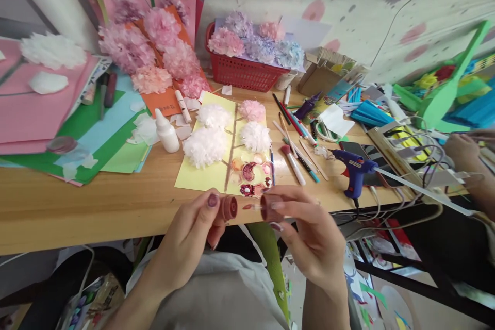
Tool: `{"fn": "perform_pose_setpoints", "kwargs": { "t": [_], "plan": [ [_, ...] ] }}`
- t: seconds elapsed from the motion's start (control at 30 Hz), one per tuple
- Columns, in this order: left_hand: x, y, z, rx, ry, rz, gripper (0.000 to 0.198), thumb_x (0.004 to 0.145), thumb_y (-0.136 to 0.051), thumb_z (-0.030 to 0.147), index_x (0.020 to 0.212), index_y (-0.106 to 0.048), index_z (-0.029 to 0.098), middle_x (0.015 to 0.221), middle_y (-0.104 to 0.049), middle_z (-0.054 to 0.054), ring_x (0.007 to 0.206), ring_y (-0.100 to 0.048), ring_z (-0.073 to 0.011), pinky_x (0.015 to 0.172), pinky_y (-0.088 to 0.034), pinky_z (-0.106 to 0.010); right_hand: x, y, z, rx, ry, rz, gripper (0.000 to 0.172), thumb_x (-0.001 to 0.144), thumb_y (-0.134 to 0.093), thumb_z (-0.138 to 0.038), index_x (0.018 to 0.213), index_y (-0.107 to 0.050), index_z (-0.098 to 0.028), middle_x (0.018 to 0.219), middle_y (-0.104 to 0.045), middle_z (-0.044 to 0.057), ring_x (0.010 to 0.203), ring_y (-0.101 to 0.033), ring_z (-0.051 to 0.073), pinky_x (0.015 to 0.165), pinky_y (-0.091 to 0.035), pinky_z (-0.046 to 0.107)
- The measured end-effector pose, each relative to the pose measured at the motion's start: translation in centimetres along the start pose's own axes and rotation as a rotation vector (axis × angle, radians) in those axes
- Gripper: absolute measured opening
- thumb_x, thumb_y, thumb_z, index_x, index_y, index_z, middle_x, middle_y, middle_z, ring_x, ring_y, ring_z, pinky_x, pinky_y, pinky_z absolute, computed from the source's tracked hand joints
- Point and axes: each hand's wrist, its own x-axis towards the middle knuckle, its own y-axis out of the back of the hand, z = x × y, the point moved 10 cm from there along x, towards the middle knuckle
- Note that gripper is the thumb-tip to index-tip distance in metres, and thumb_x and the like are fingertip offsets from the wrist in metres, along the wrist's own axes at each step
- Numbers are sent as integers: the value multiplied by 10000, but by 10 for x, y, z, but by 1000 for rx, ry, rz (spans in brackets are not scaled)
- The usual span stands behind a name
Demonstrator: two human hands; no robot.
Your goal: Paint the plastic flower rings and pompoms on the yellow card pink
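In my left hand (193, 232) is a small reddish-brown lip gloss tube (230, 208), its opened mouth facing right. My right hand (309, 227) pinches the matching lip gloss cap (267, 208). The applicator tip (249, 207) sticks out of that cap toward the tube, with a small gap between them. Just beyond my hands lies a yellow sheet (189, 178) with white paper flowers (204, 145), a pink flower (252, 110) and a brown stem. A palette (251, 171) with red and orange smears rests on its near right part.
A white glue bottle (167, 133) stands left of the sheet. Brushes (293, 165) and pens lie to the right, beside a blue glue gun (352, 169). A red basket (247, 75) of flowers stands behind. Another person's hand (462, 152) shows at far right.
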Motion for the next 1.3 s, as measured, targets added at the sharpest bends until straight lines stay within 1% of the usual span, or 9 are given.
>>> {"fn": "perform_pose_setpoints", "kwargs": {
  "t": [0.07, 0.13, 0.27, 0.4, 0.53, 0.73, 0.9, 1.1, 1.3],
  "plan": [
    [3, -1, -4, -155, 4, -5, 502, 1003, -318, 610, 753, -529, 229, 563, -483, 28, 525, -440, -143, 560, -378, -296, -5, 12, 2, 97, -36, 132, 424, 923, -592, -66, 1207, -661, -373, 1144, -692, 56, 1135, -620, 254, 909, -547, 467],
    [5, -7, -5, -329, -1, -58, 464, 991, -375, 606, 821, -577, 224, 615, -501, 19, 553, -438, -138, 574, -389, -292, -8, 13, 5, 184, -75, 200, 357, 933, -607, -98, 1163, -675, -362, 1141, -682, 61, 1149, -604, 251, 903, -558, 461],
    [7, -14, -2, -567, -30, -113, 331, 931, -581, 541, 942, -641, 216, 727, -529, 1, 619, -468, -123, 573, -384, -266, -10, 0, 10, 327, -155, 255, 213, 949, -619, -149, 1047, -672, -331, 1145, -670, 58, 1082, -619, 230, 836, -582, 408],
    [5, -13, -7, -652, -35, -114, 323, 924, -604, 520, 987, -668, 210, 747, -548, -3, 637, -477, -114, 588, -369, -253, -7, -4, -1, 282, -65, 268, 279, 929, -612, -77, 1101, -659, -291, 1165, -667, 58, 1112, -614, 208, 903, -564, 368],
    [2, -9, -13, -638, -2, -123, 363, 950, -547, 541, 989, -690, 209, 790, -566, -17, 683, -488, -126, 628, -374, -261, -6, -7, -11, 197, -2, 181, 419, 899, -602, -23, 1242, -638, -260, 1218, -652, 70, 1212, -561, 213, 999, -524, 365],
    [0, -5, -11, -521, 62, -16, 453, 898, -573, 634, 841, -687, 199, 733, -533, -3, 673, -459, -134, 623, -352, -273, -7, -12, -12, 192, 24, 79, 474, 893, -585, -11, 1279, -642, -279, 1222, -666, 71, 1199, -571, 233, 923, -570, 375],
    [-2, -9, -7, -453, 89, -16, 475, 888, -573, 656, 803, -662, 197, 703, -540, 5, 673, -455, -134, 646, -344, -275, -6, -16, -11, 189, 12, 48, 509, 893, -565, 16, 1293, -644, -290, 1144, -695, 60, 1144, -594, 223, 920, -583, 378],
    [-3, -8, -9, -345, 60, -25, 489, 913, -521, 662, 866, -671, 198, 752, -550, -5, 720, -452, -157, 671, -330, -298, -4, -18, -14, 128, 42, -17, 501, 888, -571, 20, 1285, -655, -273, 1161, -690, 58, 1158, -596, 217, 923, -582, 358],
    [-2, -9, -9, -289, 73, -35, 458, 925, -515, 645, 914, -668, 213, 808, -558, -8, 769, -471, -164, 709, -357, -296, -5, -18, -10, 143, 18, -20, 474, 890, -595, -4, 1268, -663, -281, 1154, -692, 54, 1160, -599, 215, 913, -573, 344]
  ]
}}
